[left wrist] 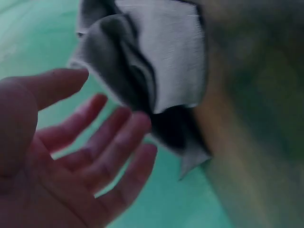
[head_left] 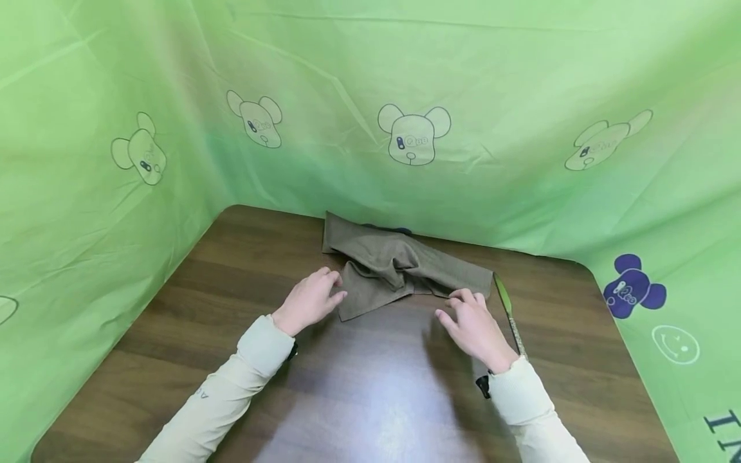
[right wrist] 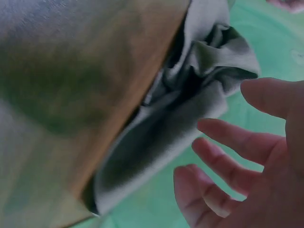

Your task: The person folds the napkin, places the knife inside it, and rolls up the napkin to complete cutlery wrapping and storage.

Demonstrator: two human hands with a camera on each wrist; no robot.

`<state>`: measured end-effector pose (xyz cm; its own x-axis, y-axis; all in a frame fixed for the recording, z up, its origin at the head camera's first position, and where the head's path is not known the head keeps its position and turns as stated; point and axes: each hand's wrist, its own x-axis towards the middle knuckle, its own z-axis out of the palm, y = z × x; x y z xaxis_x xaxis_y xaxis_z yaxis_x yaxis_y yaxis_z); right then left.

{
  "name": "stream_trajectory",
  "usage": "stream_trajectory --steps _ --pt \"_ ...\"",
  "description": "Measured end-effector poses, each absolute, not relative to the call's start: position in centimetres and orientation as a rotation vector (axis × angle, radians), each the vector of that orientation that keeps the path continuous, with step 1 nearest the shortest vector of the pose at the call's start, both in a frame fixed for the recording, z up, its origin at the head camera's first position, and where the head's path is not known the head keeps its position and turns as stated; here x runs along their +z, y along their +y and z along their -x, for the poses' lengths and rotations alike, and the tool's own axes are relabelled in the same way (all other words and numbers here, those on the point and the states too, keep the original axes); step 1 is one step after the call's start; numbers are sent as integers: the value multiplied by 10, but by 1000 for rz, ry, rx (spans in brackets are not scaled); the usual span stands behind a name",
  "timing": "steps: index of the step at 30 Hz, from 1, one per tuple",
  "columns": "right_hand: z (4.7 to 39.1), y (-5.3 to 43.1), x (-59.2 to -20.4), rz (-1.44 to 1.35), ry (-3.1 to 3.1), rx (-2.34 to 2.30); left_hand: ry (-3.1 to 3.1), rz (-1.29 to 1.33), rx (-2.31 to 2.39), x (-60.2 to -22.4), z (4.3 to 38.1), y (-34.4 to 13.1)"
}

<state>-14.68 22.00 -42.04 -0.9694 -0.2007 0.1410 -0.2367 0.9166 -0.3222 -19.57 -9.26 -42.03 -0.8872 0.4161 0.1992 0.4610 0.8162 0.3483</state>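
A brown-grey cloth (head_left: 370,247) lies crumpled near the far side of the table, with a raised fold at its middle and one corner pointing toward me. To its left hovers my left hand (head_left: 309,299), fingers loosely bent and holding nothing. My right hand (head_left: 475,325) is by the cloth's near right edge, its fingers spread and relaxed. In the left wrist view a gap separates thumb and fingers, with the cloth (left wrist: 171,57) beyond them. The right wrist view likewise has nothing in the grasp, and the folded cloth (right wrist: 161,128) sits beyond the fingertips.
Right of the cloth lies a slender tool (head_left: 503,296) with a green blade-like end and a speckled handle, partly hidden by the right sleeve. Green printed fabric (head_left: 324,154) hangs around the brown wooden table (head_left: 220,257) at the back and sides.
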Motion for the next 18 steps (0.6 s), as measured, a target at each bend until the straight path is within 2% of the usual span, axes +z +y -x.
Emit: stream_trajectory --steps 5,12,18 --pt "159 220 -438 -387 -2997 600 -3020 707 -728 -433 207 -89" --pt "175 217 -454 -346 -3047 681 -3113 356 -795 -449 220 -80" --pt "188 212 -459 -351 -3115 661 -3190 208 -851 -455 227 -71"
